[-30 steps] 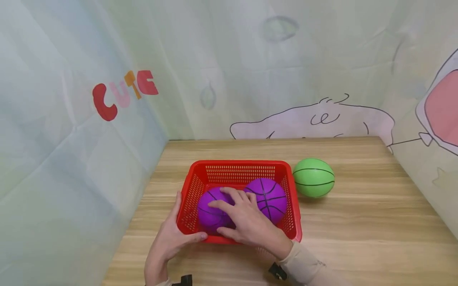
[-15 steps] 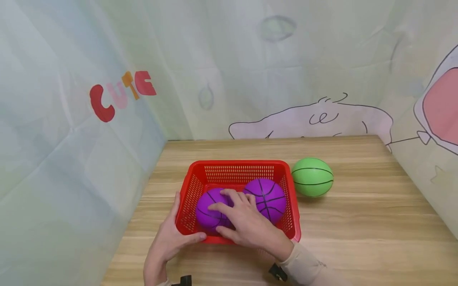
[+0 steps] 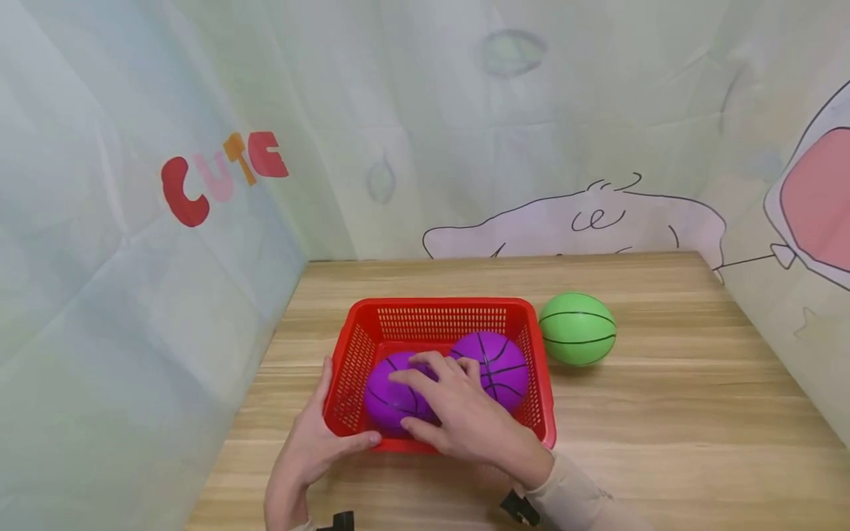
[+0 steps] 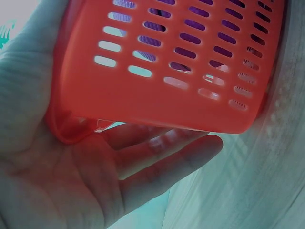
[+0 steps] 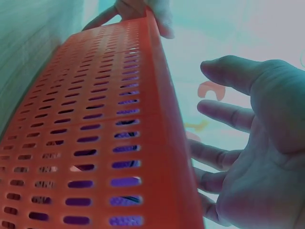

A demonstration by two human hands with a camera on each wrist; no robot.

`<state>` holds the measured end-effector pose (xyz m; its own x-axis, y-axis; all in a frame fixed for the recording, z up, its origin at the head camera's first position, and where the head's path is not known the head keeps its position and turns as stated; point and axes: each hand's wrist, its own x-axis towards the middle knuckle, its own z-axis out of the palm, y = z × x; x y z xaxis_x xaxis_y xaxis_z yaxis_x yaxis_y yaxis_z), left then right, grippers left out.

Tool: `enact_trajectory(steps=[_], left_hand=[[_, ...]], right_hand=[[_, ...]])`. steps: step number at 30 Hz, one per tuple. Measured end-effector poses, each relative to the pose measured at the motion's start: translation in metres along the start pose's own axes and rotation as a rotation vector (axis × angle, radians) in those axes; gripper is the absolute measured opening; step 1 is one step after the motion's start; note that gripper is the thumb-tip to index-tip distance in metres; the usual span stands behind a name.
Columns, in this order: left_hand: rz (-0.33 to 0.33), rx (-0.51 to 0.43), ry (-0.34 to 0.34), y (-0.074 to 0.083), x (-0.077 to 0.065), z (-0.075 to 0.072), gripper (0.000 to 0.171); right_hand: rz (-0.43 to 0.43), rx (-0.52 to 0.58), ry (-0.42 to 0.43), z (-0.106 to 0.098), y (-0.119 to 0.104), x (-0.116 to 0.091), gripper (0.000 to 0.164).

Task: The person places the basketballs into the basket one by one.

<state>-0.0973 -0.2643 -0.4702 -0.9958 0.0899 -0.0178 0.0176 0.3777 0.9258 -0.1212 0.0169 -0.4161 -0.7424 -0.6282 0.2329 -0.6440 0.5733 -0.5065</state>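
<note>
A red plastic basket [image 3: 442, 310] with slotted walls stands on the table. Inside it lie two purple toy basketballs, the left ball [image 3: 392, 402] and the right ball [image 3: 501, 372]. At the basket's near left corner my left hand [image 3: 312, 435] holds on, thumb over the near rim and long fingers along the left wall's outside. My right hand [image 3: 465, 413] reaches over the near rim, with spread, slightly bent fingers over the left ball, part of which it hides. The right wrist view shows the right hand [image 5: 257, 138] above the rim; contact with the ball is not visible there.
A green toy basketball [image 3: 578, 329] sits on the wooden table [image 3: 671, 398], just right of the basket. Printed cloth walls [image 3: 398, 162] close off the back and both sides. Black wrist straps [image 3: 519, 509] show at the bottom.
The left purple ball has turned and shifted slightly right within the basket under my right hand. My left hand keeps its place on the corner. The whole view has drifted slightly.
</note>
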Motion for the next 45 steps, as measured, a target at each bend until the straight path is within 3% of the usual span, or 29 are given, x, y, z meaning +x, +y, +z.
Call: enact_trajectory(steps=[7,16,23,31,42,45], left_hand=[[0.007,-0.013,0.0,0.0,0.001,0.0,0.141],[-0.002,0.006,0.01,0.001,0.001,0.0,0.142],[-0.017,-0.004,0.014,0.002,0.001,0.0,0.141],[-0.018,0.012,0.021,0.001,0.001,0.0,0.144],[-0.057,0.018,0.012,0.002,0.001,-0.002,0.145],[-0.068,0.029,0.015,0.002,0.001,-0.002,0.146]], right_hand=[[0.0,0.032,0.059,-0.011,0.002,-0.006,0.056],[0.041,0.124,0.122,-0.033,0.008,-0.016,0.076],[0.034,0.201,0.258,-0.054,0.012,-0.023,0.091],[0.026,0.198,0.417,-0.083,0.027,-0.033,0.116],[0.163,0.257,0.593,-0.12,0.06,-0.054,0.131],[0.163,0.291,0.631,-0.127,0.068,-0.058,0.134]])
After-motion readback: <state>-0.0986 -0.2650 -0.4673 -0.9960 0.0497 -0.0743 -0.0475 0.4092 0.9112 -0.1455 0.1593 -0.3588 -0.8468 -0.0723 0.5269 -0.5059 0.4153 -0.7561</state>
